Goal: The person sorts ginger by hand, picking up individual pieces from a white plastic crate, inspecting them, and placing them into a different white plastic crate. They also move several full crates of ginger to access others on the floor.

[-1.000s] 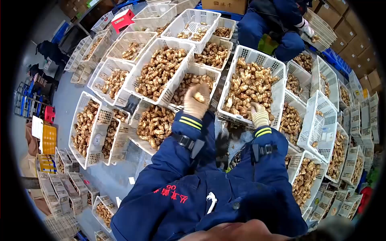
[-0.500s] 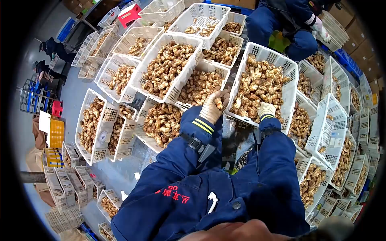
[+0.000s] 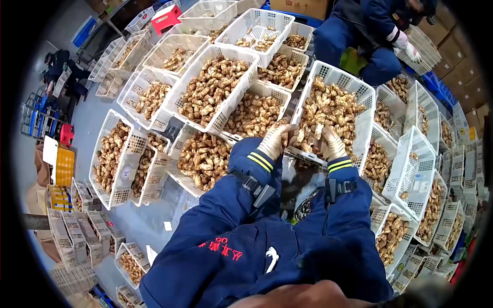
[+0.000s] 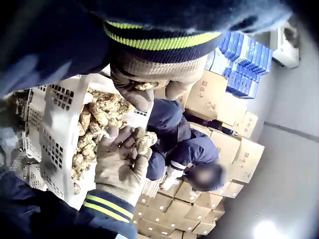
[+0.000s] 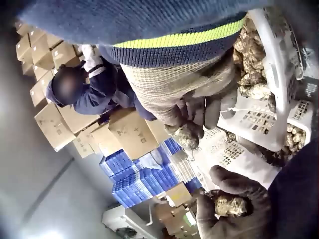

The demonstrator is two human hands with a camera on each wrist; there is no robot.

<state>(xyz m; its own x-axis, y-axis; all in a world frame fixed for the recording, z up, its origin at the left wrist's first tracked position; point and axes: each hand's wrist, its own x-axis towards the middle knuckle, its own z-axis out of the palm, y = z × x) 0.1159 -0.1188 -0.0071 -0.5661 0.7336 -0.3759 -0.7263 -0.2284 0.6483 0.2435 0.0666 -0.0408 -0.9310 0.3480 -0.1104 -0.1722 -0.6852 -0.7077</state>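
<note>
Both hands wear knitted work gloves and face each other at the near edge of a white crate (image 3: 363, 128) heaped with brown-and-cream mushrooms (image 3: 334, 110). My left hand (image 3: 275, 138) holds a mushroom (image 5: 232, 205) in its curled fingers, seen best in the right wrist view. My right hand (image 3: 334, 145) pinches another mushroom (image 4: 146, 143) between thumb and fingers, over that crate's near corner. In the right wrist view, the right hand's mushroom (image 5: 185, 135) sticks out below its fingertips.
A fuller crate (image 3: 177, 100) and a lower crate of mushrooms (image 3: 257, 115) stand to the left. More crates (image 3: 411, 174) are stacked on the right. Another person (image 3: 354, 36) in dark blue sits beyond the crates, with cardboard boxes (image 3: 457, 77) behind.
My right hand has come up out of the mushrooms at the crate's near end, now pinching one. My left hand, still holding its mushroom, has shifted right toward it since a second ago.
</note>
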